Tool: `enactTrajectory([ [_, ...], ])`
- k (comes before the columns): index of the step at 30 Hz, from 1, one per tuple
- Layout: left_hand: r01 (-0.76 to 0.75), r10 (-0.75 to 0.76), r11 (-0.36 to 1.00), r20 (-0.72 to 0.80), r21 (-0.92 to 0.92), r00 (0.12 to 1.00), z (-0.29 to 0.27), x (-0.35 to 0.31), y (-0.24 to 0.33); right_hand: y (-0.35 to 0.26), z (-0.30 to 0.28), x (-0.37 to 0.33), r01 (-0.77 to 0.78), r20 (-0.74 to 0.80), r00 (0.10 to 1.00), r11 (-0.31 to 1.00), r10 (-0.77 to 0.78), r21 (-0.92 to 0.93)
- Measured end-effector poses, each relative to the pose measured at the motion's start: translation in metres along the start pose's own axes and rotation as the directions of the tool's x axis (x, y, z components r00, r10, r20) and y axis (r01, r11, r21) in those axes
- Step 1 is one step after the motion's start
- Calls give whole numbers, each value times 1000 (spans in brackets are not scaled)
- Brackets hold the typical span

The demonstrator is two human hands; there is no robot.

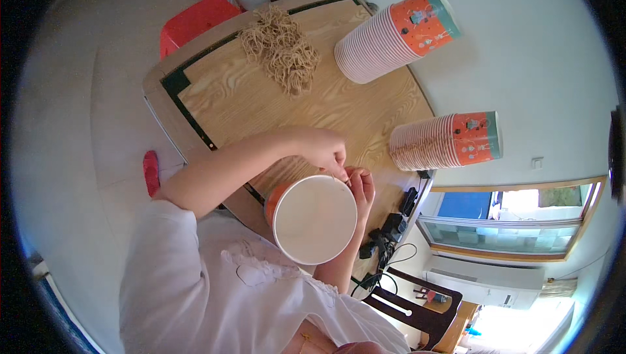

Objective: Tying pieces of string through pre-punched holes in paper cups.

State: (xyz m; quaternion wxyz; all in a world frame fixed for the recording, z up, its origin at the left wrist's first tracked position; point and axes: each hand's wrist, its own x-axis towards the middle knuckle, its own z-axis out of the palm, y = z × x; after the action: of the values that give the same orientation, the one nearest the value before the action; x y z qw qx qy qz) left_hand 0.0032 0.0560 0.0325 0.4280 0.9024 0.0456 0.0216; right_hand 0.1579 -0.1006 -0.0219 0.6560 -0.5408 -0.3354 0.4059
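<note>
A large paper tub (315, 221), white inside with an orange outer wall, is tilted so its mouth faces up, close against my body. At its far right rim both my hands meet. My left hand (323, 150) is closed in a pinch, its fingertips at the rim. Beside it my right hand (361, 188) is also closed, thumb and fingers pressed together just outside the rim. A thin strand of tan cord seems to show between the fingertips; most of it is hidden by the fingers. A loose heap of tan cords (280, 51) lies at the table's far side.
Two stacks of nested paper tubs lie on the wooden table (241, 103): a longer one (375, 51) far right, a shorter one (424, 143) nearer, with tan strands along it. Black adapters and cables (393, 227) crowd the right edge. A red stool (195, 25) stands beyond.
</note>
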Motion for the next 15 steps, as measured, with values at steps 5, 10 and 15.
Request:
enactTrajectory([
  [5,-5,-161,513,-101,-859,982,79,0,-50,4,21,-3,-38,-2,999,999,38,9],
  [10,1,-186,432,-88,-902,979,84,-19,-16,9,36,-6,-31,-1,1000,1000,31,-8],
  [15,-128,-299,562,-345,-817,890,91,-31,-7,11,36,-6,-187,17,982,973,186,135],
])
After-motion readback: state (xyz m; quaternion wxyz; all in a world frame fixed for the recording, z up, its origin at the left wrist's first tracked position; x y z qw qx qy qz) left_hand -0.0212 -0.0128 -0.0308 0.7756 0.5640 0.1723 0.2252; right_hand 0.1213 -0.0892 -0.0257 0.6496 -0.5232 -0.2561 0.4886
